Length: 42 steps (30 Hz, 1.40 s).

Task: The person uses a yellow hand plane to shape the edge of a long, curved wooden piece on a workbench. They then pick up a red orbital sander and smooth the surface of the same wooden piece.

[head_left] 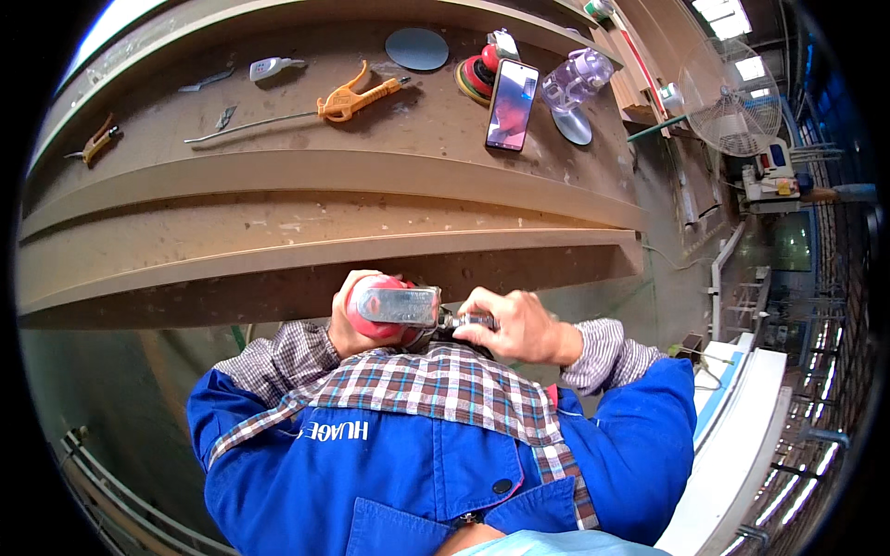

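Observation:
Close to my chest, my left hand (343,324) is wrapped round the round red body of an air sander (380,310). A worn metal lever plate lies across the sander's top. On its right side, the fingers of my right hand (524,326) pinch the metal hose coupling (471,321) at the end of its handle. The sander's underside is hidden, and so is any hose below the coupling. Both hands are just in front of the near wooden board (324,252).
On the brown bench (278,130) lie an orange air blow gun (348,102), a white squeeze bottle (269,68), a grey disc (417,48) and a small orange-handled tool (96,141). A phone (513,107) leans by another red sander (475,76) and a purple bottle (575,83). A fan (730,97) stands right.

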Each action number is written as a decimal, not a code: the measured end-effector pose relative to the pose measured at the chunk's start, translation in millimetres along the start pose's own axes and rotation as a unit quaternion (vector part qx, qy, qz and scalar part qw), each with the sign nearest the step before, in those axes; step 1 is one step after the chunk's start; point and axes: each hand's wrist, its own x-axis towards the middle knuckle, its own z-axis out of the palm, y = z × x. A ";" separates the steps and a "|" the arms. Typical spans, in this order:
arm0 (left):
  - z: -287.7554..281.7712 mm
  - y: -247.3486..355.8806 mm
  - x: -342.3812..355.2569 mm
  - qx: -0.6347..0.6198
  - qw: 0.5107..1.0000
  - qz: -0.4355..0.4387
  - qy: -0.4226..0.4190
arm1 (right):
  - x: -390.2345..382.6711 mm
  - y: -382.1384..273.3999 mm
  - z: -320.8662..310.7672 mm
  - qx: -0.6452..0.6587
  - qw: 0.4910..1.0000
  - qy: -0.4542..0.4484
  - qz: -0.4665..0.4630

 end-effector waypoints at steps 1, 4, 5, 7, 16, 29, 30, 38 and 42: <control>1.8 6.0 3.1 0.010 1.000 -0.007 0.003 | 2.2 1.8 -4.9 0.017 1.000 -0.006 0.012; 6.7 11.3 4.8 -0.013 1.000 0.003 0.019 | 2.0 8.1 -0.8 0.007 1.000 -0.008 -0.007; 4.9 11.4 -3.2 -0.018 0.999 -0.006 0.038 | 2.7 11.3 3.5 0.019 1.000 -0.008 -0.023; -6.1 -12.3 10.5 0.009 0.999 0.043 0.006 | 10.5 29.8 20.7 -0.059 0.996 0.045 -0.054; -11.9 -7.0 12.6 0.074 0.995 0.004 -0.061 | -0.2 46.5 36.8 -0.072 0.987 0.081 -0.123; -9.0 -11.8 15.2 0.028 0.999 0.016 -0.027 | 4.5 35.8 33.0 -0.032 0.992 0.080 -0.098; -9.6 -11.7 14.9 0.033 0.999 0.016 -0.026 | 5.0 36.6 35.5 -0.011 0.994 0.071 -0.081; -15.6 -16.8 22.0 0.065 0.994 0.057 -0.073 | -9.5 37.9 54.7 0.055 0.997 0.058 0.022; -30.7 -29.4 12.1 0.131 0.985 0.091 -0.064 | 14.6 56.4 71.6 0.027 0.999 0.027 0.011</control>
